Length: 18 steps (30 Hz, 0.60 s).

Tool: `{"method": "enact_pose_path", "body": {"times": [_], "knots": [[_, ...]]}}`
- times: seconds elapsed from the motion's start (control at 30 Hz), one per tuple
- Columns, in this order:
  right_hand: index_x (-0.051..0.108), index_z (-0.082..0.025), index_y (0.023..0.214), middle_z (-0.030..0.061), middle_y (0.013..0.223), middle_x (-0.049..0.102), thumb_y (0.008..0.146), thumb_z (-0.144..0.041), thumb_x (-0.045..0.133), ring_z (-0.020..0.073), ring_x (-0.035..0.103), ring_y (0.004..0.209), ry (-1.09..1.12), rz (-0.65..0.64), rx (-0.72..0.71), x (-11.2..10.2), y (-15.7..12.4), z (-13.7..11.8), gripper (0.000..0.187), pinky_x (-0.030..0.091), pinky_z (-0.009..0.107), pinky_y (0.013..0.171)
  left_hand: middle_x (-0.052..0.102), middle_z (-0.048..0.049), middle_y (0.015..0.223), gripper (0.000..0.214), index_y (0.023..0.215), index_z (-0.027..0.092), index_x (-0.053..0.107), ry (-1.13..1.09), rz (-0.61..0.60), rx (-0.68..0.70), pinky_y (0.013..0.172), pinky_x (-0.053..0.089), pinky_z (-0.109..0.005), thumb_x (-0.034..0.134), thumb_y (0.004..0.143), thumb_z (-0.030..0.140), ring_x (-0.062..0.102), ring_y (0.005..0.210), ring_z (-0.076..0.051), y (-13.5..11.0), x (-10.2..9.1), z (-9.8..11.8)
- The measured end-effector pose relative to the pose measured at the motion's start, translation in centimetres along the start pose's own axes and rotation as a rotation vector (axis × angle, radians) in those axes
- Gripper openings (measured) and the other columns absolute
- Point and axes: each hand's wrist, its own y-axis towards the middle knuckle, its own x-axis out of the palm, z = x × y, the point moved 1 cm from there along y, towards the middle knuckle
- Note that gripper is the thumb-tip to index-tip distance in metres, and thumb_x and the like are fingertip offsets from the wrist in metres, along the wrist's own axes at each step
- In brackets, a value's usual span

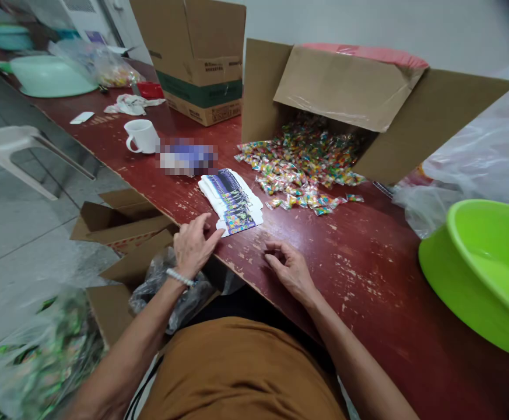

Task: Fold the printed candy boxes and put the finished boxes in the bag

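Head view: A person in a brown top point(241, 373) sits or stands at a worn red desk point(381, 274), both hands over its near edge. From where I watch, the left hand point(194, 244), a beaded bracelet point(179, 276) at its wrist, is open with fingers spread and slightly bent, its thumb at the near corner of a stack of flat printed cartons point(237, 204); whether thumb and card actually touch is hard to tell. The purple-and-white stack lies on the desk, at about 1 o'clock from that hand and 11 o'clock from the right hand point(290, 269). The right hand is half open, fingers loosely curled and thumb apart from them, low over the desk or resting on it; I cannot tell which.

At 2 o'clock from the stack, wrapped candies point(293, 175) in bright colors spill from an open cardboard box point(346, 87) whose mouth faces the person. A taller carton point(202, 64) with a green band is at 12 o'clock, and a white mug point(144, 137) at 10 o'clock, just beside a pixelated item point(188, 157). A lime-green basin point(468, 280) sits at 3 o'clock from the right hand. On the floor, toward 8 o'clock from the left hand, a bulging plastic bag point(44, 350) shows green contents.
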Motion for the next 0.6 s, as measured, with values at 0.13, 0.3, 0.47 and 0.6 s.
{"method": "enact_pose_path", "body": {"times": [0.13,0.3,0.47,0.6], "knots": [[0.069,-0.019,0.103,0.0044,0.091,0.071,0.085,-0.030,0.058,0.0161,0.062,0.073,-0.007,0.031,-0.039,-0.2,-0.2,0.1,0.024,0.051,0.031,0.074,0.074,-0.0076,0.096,0.044,0.115,0.024,0.070,-0.156,-0.090,-0.083,0.080,0.041,-0.037,0.071,0.077,0.045,0.061,0.097,-0.032,2.4,1.5,1.1],[0.068,-0.020,0.101,0.0040,0.093,0.071,0.084,-0.031,0.060,0.0161,0.062,0.075,0.049,0.046,0.025,0.0,0.2,0.4,0.023,0.051,0.032,0.077,0.070,-0.0018,0.077,0.035,0.095,0.022,0.074,-0.467,-0.135,-0.194,0.071,0.043,-0.032,0.077,0.066,0.042,0.063,0.078,-0.024,3.3,1.6,-0.2],[0.052,-0.021,0.128,0.0075,0.112,0.068,0.079,-0.045,0.067,0.0128,0.061,0.068,0.424,0.097,0.272,0.7,1.2,-0.1,0.056,0.051,0.026,0.058,0.072,-0.0056,0.076,0.047,0.085,0.013,0.072,-0.771,-0.243,-0.205,0.062,0.047,-0.028,0.075,0.064,0.056,0.061,0.064,-0.017,1.0,0.6,1.1],[0.052,-0.022,0.119,0.0050,0.103,0.069,0.075,-0.048,0.074,0.0157,0.065,0.076,0.760,0.098,0.253,1.2,1.6,-2.3,0.055,0.055,0.028,0.067,0.073,-0.0066,0.083,0.044,0.093,0.014,0.074,-1.055,-0.571,-0.202,0.056,0.043,-0.023,0.082,0.066,0.048,0.060,0.064,-0.015,-2.3,-0.9,2.4]]}}
